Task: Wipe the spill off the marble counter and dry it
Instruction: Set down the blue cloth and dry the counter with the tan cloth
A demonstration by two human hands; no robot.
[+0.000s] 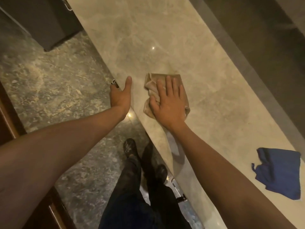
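A beige marble counter (148, 38) runs diagonally from the top centre to the bottom right. On it lies a crumpled tan cloth (152, 83), and my right hand (168, 103) presses flat on top of it, fingers spread. My left hand (121, 95) rests on the counter's near edge, thumb on the top surface and fingers curled under the lip, holding nothing else. A faint dark smear (244, 116) shows on the marble to the right of the cloth. No clear puddle is visible.
A blue cloth (279, 172) lies crumpled on the counter at the right edge of view. A dark wall or backsplash (257, 38) borders the counter's far side. My legs and dark shoes (130, 147) stand on the mottled stone floor beside dark cabinets (42, 22).
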